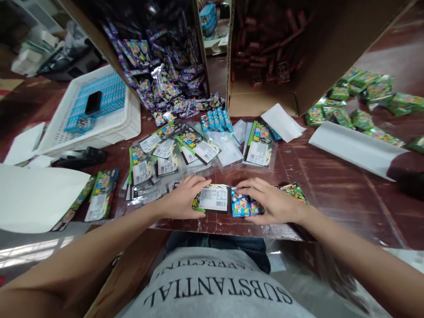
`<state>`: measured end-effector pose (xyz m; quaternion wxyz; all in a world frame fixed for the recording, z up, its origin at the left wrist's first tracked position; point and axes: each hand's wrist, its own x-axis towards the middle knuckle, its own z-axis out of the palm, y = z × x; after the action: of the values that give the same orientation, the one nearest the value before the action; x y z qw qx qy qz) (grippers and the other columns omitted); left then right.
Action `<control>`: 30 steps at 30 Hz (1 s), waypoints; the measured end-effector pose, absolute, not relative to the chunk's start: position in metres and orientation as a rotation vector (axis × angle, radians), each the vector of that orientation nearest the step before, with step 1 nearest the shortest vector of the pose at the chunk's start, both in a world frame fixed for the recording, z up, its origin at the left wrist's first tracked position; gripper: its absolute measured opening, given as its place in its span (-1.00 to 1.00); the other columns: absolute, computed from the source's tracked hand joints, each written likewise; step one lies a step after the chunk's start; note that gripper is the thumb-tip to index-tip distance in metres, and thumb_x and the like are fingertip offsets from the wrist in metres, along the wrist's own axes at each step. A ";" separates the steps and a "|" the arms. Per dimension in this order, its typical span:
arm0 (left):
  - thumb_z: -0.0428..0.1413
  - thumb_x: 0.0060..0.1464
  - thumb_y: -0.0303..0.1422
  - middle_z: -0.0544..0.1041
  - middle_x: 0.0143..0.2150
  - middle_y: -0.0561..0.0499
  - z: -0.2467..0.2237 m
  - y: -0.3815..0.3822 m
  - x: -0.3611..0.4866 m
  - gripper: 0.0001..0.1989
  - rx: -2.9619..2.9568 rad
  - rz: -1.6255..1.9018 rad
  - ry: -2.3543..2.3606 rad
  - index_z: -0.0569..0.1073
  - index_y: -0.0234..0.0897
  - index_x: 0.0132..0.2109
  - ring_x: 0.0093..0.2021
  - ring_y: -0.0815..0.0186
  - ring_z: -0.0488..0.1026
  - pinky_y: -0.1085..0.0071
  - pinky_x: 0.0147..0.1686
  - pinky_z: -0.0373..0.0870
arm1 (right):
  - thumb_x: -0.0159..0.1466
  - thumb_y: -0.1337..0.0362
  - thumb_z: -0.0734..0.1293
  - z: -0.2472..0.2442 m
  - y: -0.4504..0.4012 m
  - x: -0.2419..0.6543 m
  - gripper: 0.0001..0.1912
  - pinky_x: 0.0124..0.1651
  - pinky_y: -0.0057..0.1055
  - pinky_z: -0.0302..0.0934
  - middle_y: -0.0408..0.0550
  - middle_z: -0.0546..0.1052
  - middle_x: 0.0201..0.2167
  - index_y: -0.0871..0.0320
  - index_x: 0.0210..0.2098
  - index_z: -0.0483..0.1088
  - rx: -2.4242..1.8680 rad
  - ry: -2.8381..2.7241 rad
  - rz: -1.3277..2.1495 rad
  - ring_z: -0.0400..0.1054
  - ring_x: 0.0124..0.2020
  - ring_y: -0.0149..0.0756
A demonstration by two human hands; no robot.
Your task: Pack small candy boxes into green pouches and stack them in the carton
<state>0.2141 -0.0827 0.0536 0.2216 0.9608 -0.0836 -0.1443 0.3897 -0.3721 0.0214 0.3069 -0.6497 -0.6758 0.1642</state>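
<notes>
My left hand (185, 197) grips the left end of a flat printed packet (213, 198) with a white barcode label, near the table's front edge. Its thumb and fingers close around the packet's edges. Just to the right, my right hand (273, 204) is closed over a small blue candy box (240, 204) and a purple one (255, 207) standing side by side. These boxes sit close to the packet's right end. Beyond my right hand lies a green printed packet (294, 192), partly hidden by the wrist. Clear bags with header cards (195, 143) lie spread behind my hands.
A carton spills purple packets (172, 90); a second carton (261, 101) holds red ones. Several blue boxes (216, 119) stand between. At left are a white basket (129, 119) and a black tape dispenser (81, 157). Green packets (361, 95) and white paper (357, 148) lie right.
</notes>
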 end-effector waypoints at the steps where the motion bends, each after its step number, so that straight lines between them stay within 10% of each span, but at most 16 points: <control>1: 0.30 -0.02 -0.16 0.21 0.33 -0.19 0.054 -0.084 0.215 -0.04 2.628 -0.398 -0.255 0.06 -0.21 0.44 0.33 -0.03 0.15 0.01 0.33 0.14 | 0.26 0.01 0.40 0.021 -0.370 0.389 -0.35 0.17 0.00 0.28 0.19 0.34 0.20 0.15 0.24 0.26 -1.730 -1.785 0.438 0.28 0.16 0.00; 24: 0.28 -0.01 -0.20 0.24 0.29 -0.15 0.049 -0.098 0.213 -0.07 2.554 -0.397 -0.288 0.06 -0.15 0.44 0.29 -0.01 0.18 0.02 0.32 0.17 | 0.27 -0.06 0.40 0.021 -0.362 0.369 -0.33 0.21 0.06 0.27 0.24 0.33 0.23 0.15 0.22 0.23 -1.829 -1.729 0.458 0.25 0.24 0.04; 30: 0.26 0.03 -0.21 0.22 0.31 -0.14 0.047 -0.094 0.214 -0.11 2.598 -0.387 -0.248 0.07 -0.13 0.44 0.31 -0.02 0.16 0.03 0.34 0.12 | 0.08 -0.35 0.40 0.034 -0.390 0.390 0.11 0.37 0.46 -0.27 0.29 0.22 0.36 0.13 0.40 0.05 -2.031 -1.744 0.315 0.05 0.38 0.29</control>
<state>0.2142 -0.0944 0.0469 0.2491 0.9537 -0.0909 -0.1421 0.3896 -0.3898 0.0343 0.2211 -0.7350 -0.6308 0.1140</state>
